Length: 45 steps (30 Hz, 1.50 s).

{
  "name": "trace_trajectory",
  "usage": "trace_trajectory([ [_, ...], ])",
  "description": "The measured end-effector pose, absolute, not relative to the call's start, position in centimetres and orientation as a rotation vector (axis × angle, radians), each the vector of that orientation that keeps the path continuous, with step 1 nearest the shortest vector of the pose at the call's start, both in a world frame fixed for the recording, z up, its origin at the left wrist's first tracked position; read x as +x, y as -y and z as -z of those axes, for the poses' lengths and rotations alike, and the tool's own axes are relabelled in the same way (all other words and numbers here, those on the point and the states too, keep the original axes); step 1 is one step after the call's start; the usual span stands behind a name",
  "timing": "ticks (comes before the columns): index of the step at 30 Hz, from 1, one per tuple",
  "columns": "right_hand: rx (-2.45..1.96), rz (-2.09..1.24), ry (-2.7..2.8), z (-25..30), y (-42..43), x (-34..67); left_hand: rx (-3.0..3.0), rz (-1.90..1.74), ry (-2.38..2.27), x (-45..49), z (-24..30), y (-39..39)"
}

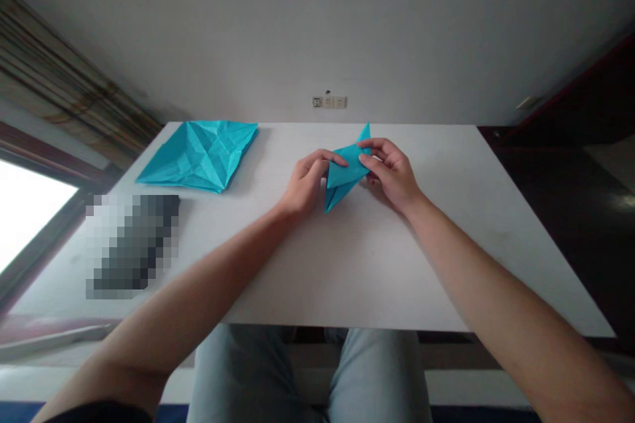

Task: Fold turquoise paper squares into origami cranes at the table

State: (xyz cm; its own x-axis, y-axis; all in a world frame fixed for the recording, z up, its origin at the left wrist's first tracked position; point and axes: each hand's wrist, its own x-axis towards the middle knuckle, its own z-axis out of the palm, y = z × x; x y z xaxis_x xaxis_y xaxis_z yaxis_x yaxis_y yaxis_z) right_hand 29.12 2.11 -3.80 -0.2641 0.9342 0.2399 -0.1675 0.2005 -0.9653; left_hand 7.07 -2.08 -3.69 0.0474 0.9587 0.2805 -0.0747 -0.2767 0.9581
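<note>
White counter before us: our left hand and right hand hold the folded blue paper in a pinching grip, mid-fold; sharpening the crease calls for aligned edges.

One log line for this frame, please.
left hand: pinching folded turquoise paper model | right hand: pinching same model | creased turquoise paper sheet: flat, far left on white table

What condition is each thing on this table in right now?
Folded turquoise paper shape: folded to points, pinched from both sides.
Creased turquoise paper sheet: opened out, lying flat on the white table, untouched.
Left hand: closed on the shape.
Right hand: closed on the shape.
</note>
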Motion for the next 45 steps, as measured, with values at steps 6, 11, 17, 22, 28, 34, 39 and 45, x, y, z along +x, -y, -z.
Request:
trace_trajectory([
  [6,-0.781,-1.332,1.38,3.6,-2.0,29.1,1.417,-1.367,-0.998,7.1,4.3,1.7],
  [11,-0.792,-1.339,1.459,3.4,-1.8,29.2,1.437,-1.501,-0.921,7.3,5.2,1.1],
  [17,-0.752,-1.305,1.523,3.5,-1.8,29.3,1.473,-1.438,-0.928,7.4,5.6,0.8],
  [22,-0.726,-1.25,1.59,3.6,-2.0,29.6,1.47,-1.456,-0.941,7.4,5.5,0.7],
  [28,-0.686,-1.146,1.603,3.5,-1.8,29.6,1.514,-1.403,-1.009,7.2,5.0,1.2],
  [34,-0.697,-1.192,1.572,3.8,-1.9,29.4,1.434,-1.316,-0.951,7.5,4.2,1.8],
  [39,-0.666,-1.173,1.626,4.9,-2.7,29.5,1.37,-1.342,-0.916,7.7,4.2,2.0],
  [45,-0.695,-1.086,1.696,5.0,-2.6,29.4,1.478,-1.261,-1.044,7.4,3.3,2.5],
])
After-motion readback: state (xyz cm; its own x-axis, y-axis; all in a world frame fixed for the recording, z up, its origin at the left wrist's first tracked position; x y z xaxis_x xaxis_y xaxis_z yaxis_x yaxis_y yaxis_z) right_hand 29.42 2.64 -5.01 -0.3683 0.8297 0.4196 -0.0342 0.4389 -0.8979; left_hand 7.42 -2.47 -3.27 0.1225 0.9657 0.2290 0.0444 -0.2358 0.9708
